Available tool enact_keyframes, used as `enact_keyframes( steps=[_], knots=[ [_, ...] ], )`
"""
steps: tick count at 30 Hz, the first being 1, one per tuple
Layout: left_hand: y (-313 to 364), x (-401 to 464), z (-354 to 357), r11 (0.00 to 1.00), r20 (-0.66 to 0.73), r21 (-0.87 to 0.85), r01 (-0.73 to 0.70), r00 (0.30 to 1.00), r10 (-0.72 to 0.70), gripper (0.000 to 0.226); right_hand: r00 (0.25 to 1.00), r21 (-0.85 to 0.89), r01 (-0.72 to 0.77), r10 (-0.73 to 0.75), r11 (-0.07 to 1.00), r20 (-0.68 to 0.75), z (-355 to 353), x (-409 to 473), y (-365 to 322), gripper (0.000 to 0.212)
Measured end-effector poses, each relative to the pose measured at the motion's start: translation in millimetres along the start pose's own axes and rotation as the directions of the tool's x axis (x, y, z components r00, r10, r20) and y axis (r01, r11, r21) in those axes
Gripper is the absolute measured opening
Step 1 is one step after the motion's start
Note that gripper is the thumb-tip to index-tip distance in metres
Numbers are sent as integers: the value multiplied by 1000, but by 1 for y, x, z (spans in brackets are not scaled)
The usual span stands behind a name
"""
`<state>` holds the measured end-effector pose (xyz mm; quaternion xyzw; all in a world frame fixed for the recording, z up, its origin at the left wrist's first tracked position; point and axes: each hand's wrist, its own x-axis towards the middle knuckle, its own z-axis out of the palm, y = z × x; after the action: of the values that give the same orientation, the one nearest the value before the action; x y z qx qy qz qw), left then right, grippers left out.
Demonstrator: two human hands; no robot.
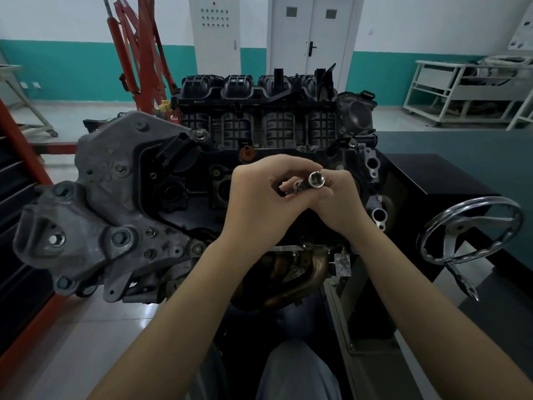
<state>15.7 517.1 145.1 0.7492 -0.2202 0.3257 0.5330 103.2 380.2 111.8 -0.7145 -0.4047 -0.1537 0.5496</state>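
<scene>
Socket (316, 179) on short bar, open end up, held over engine (178, 203) | left hand (259, 197) fingers curled on bar; right hand (334, 197) gripping socket | judged: tool being fitted together, no bolt engaged yet.

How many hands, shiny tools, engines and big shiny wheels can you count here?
Hands: 2, the left hand and the right hand, both holding the tool
Socket tool: 1
Engine: 1
Wheel: 1
Total: 5
</scene>
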Motion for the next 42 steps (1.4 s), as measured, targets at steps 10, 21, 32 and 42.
enact_keyframes(
  steps=[10, 21, 32, 42],
  knots=[
    [3, 0, -1, 996, 78, -82, 47, 996, -41, 38, 1000, 0, -15, 15, 1000, 1, 0, 1, 1, 20],
    [0, 1, 0, 984, 107, -173, 32, 994, -13, 38, 1000, 18, -21, 21, 1000, -14, 0, -1, -3, 30],
    [-1, 0, -2, 987, 136, -159, 29, 991, -7, 33, 1000, -37, -6, 7, 999, 9, 0, -1, 3, 30],
    [3, -2, -3, 989, 134, -148, 26, 991, -6, 39, 999, -69, 1, 2, 998, 39, 1, -1, -3, 28]
  ],
)
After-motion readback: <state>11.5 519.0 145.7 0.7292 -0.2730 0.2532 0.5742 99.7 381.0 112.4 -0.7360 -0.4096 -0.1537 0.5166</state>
